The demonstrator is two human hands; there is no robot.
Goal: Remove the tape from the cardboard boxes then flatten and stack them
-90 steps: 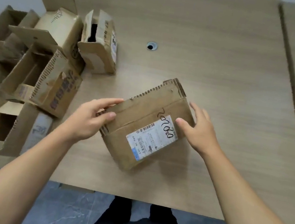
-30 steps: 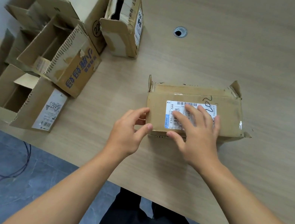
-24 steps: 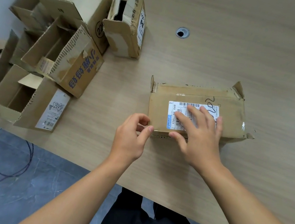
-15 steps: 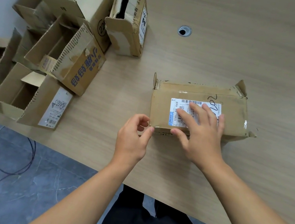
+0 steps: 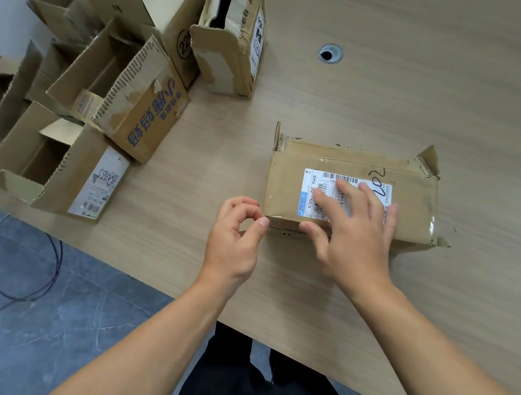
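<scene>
Compared with three seconds back, when the closed brown cardboard box was tipped up cornerwise between both hands, it's now lying flat on the pale wood-grain bench, long side running left to right, white barcode shipping label facing up. Over the last half second basically nothing has shifted, box and hands sit about where they were. Right hand is spread pretty wide and flat on top of the box, fingers straight across the label, thumb hooked down over the near edge, so it's pressing rather than gripping. Left hand is curled narrow, forefinger bent round toward the thumb in a loose ring, thumb tip right against the near-left corner of the box. Honestly can't tell if it's got hold of any tape or is only touching the cardboard. There's a shiny strip of clear tape along the top seam, and both far corner flaps poke up a bit. Off to the left on the bench, well apart from this box, sits the bunch of opened brown cardboard boxes, flaps hanging out, one with blue printed characters. A small round metal-rimmed cable hole is in the bench beyond the box, and thin black cables trail on the grey tiled floor.
</scene>
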